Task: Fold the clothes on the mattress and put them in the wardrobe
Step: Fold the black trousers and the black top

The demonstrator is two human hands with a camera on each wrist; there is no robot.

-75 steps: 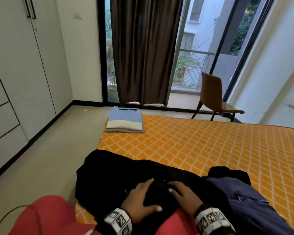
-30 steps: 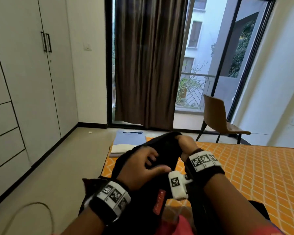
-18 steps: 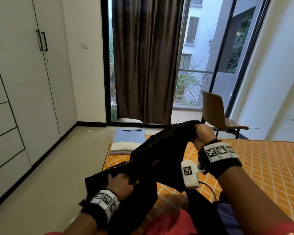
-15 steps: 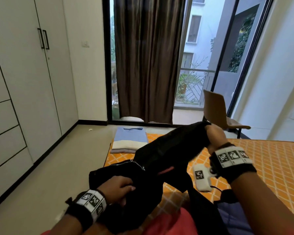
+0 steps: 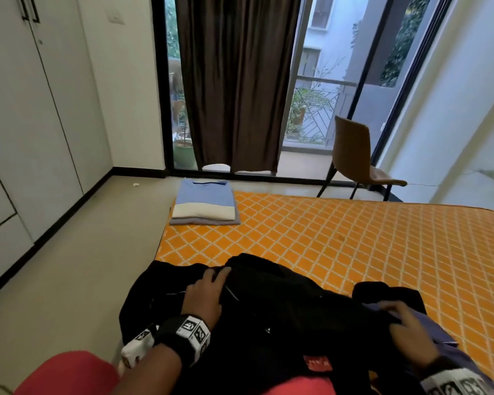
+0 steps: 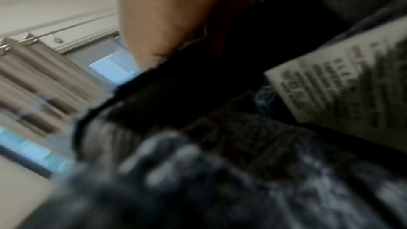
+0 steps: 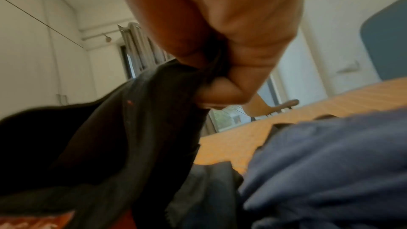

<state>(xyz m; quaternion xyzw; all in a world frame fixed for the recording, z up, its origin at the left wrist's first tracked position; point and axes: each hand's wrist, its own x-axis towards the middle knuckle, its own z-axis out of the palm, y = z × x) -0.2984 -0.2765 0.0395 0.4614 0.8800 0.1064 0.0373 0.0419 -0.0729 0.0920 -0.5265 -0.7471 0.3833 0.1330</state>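
Clothes come first: a black jacket (image 5: 283, 309) lies crumpled at the near edge of the orange mattress (image 5: 354, 238), at about 6 o'clock in the head view, partly in the person's lap. A blue garment (image 5: 428, 337) sits under its right side, at 4 o'clock. A folded pile (image 5: 204, 205) waits on the far left corner of the mattress, at 11 o'clock. The wardrobe (image 5: 26, 124) stands at 9 o'clock with its doors closed.

The left hand (image 5: 204, 292) rests on the jacket near the zip, with its fingertips curled over a fold of cloth. The right hand (image 5: 408, 334) pinches a bit of black cloth; the right wrist view shows the cloth squeezed between thumb and fingers.

I think the step now is to spread the jacket out flat. To do it well, pull the two held spots apart until the cloth is smooth. Keep the blue garment out from under it. Line up the zip edges before folding the sleeves in, or the fold will come out lumpy.
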